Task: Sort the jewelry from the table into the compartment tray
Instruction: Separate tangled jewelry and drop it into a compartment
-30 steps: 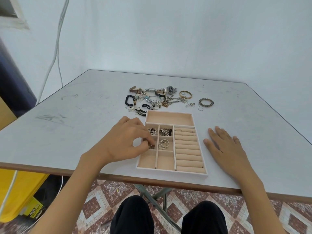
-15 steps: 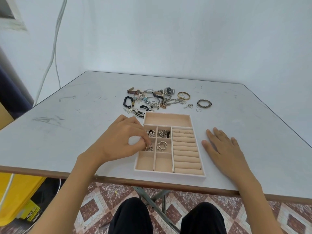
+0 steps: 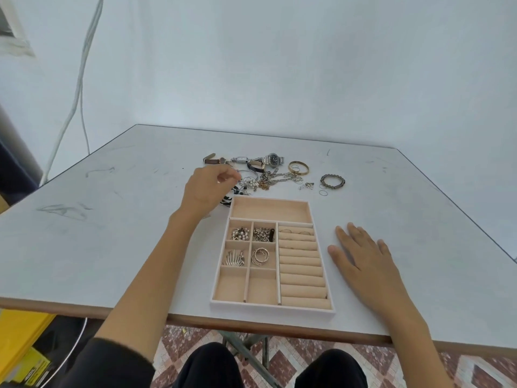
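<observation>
Beige compartment tray (image 3: 272,310) lower centre, four small cells filled. Loose jewelry pile (image 3: 268,177) on table (image 3: 112,247) just above it. At the pile's left edge, left hand (image 3: 208,189) curled; grasp unclear. Flat, splayed right hand (image 3: 363,259) right of tray.

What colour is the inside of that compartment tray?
The compartment tray is pale beige inside, whitish at its rim; the head view shows it.
</observation>
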Demonstrator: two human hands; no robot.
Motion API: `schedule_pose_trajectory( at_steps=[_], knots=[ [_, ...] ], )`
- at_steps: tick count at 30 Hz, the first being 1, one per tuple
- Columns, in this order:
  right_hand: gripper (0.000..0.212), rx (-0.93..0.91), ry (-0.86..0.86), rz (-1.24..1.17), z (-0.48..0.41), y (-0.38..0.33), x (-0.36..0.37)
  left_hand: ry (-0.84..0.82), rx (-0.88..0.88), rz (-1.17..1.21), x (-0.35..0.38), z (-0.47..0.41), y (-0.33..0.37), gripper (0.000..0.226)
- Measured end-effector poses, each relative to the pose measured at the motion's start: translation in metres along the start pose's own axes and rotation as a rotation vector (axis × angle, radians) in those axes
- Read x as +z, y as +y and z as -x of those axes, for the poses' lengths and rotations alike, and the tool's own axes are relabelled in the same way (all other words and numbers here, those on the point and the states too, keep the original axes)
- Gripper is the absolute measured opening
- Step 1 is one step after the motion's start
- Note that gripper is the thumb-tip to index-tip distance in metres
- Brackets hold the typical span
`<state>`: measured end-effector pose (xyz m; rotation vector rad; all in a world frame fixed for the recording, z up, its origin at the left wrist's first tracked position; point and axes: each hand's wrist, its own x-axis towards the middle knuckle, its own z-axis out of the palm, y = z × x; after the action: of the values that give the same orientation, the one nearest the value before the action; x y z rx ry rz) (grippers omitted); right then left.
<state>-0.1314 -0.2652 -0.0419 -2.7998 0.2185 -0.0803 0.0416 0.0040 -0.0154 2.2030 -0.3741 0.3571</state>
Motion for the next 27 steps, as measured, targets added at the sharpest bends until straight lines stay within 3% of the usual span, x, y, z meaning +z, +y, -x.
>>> schedule_pose_trajectory(
  at_steps=[6, 11, 19, 27],
  knots=[
    [0.057, 0.005, -0.002, -0.008, 0.000, -0.002, -0.003, -0.192, 0.070, -0.242, 0.037, -0.037, 0.004, 0.022],
    [0.055, 0.008, 0.006, 0.017, -0.001, -0.002, -0.003, -0.257, 0.110, -0.419, 0.043, -0.049, 0.000, 0.031],
    [0.055, 0.011, 0.020, 0.028, -0.002, -0.003, -0.004, -0.243, 0.060, -0.324, 0.045, -0.048, 0.002, 0.021],
    [0.055, 0.014, 0.025, 0.038, -0.001, -0.005, -0.004, -0.132, 0.101, -0.560, 0.045, -0.047, 0.004, 0.018]
  ],
)
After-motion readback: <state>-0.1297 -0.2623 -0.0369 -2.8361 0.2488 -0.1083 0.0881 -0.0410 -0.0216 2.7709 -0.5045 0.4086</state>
